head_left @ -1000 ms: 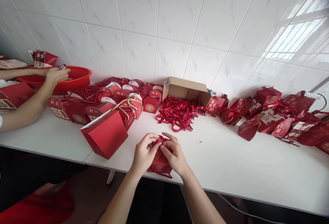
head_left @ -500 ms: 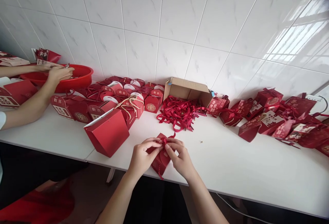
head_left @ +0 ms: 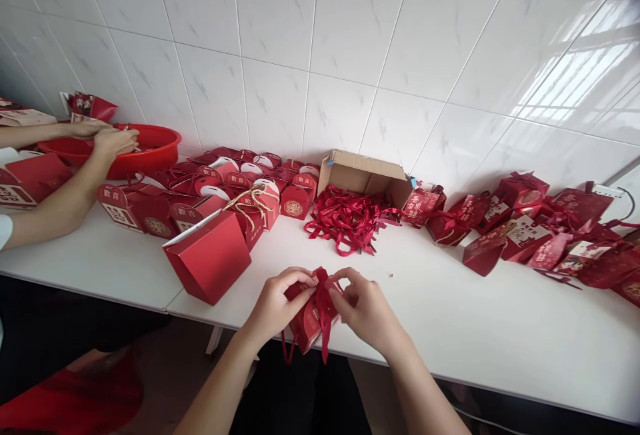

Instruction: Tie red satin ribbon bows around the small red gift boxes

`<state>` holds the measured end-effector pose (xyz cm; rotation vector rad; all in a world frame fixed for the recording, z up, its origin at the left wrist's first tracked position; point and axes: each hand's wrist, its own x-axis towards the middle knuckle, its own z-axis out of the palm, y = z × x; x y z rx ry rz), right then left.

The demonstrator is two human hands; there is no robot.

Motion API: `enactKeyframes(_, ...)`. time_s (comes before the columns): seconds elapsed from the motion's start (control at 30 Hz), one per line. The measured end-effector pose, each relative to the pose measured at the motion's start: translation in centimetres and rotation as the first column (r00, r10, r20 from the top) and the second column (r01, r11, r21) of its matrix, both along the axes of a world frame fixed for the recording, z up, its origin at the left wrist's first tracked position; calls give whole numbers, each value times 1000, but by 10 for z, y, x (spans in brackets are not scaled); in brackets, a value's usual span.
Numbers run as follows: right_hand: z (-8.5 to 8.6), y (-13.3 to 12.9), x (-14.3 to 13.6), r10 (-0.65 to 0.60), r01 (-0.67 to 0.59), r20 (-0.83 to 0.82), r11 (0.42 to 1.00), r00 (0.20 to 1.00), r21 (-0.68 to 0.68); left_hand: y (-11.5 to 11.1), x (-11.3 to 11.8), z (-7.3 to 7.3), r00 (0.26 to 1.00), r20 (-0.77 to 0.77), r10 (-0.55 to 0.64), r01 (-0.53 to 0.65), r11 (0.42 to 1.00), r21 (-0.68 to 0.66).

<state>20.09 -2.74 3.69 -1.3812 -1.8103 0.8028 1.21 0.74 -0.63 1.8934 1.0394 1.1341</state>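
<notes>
A small red gift box [head_left: 311, 322] with printed characters sits at the table's front edge between my hands. Dark red ribbon [head_left: 326, 318] is gathered at its top, and one end hangs down over the box's near side. My left hand [head_left: 287, 298] pinches the ribbon and the box top from the left. On the other side my right hand [head_left: 361, 302] has thumb and fingers closed on the ribbon. A red cord handle hangs at the box's lower left. Beyond my hands, a heap of red ribbons [head_left: 350, 218] spills from an open cardboard box [head_left: 370, 174].
Rows of red gift boxes [head_left: 295, 198] stand to the left, with a plain red box [head_left: 210, 255] in front. More ribboned boxes [head_left: 525, 238] lie on the right of the white table [head_left: 450, 315]. At far left a co-worker's hands [head_left: 113, 138] work over a red basin [head_left: 167, 148].
The ribbon end that lay toward the heap now hangs over the box's near side. My right hand has moved slightly right, and the gift box has turned a little.
</notes>
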Motion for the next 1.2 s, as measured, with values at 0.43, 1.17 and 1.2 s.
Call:
enactKeyframes(0.43,4,42,11,367,-361,-18,922,930,138,-2,-11,30,963,-260,-73,109,986,126)
enactKeyframes(1.17,-26,30,18,470,-503,180,816,864,286,7,-10,43,925,-371,-85,138,983,119)
enactKeyframes(1.2,-26,30,18,468,-500,175,816,866,291,8,-9,44,926,-362,-104,147,985,94)
